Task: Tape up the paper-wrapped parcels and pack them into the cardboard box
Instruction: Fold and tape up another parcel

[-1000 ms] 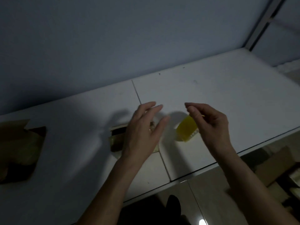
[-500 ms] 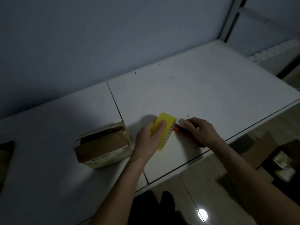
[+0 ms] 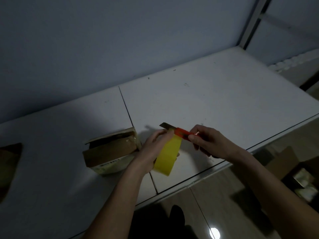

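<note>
Fingers of the left hand (image 3: 155,149) curl round the yellow tape roll (image 3: 168,156), held above the white table (image 3: 215,100) near its near edge; thumb and fingertips pinch the tape's free end at the top. Right hand (image 3: 209,143) grips the orange utility knife (image 3: 183,132), its blade extended leftward and touching the tape end. Just left of the left hand lies the paper-wrapped parcel (image 3: 110,151), partly glossy with tape; its pale label carries print too dim to read. Dark brown cardboard (image 3: 8,168) at the far left is cut off by the frame. Boxes on the floor (image 3: 293,171) at right are blurred.
</note>
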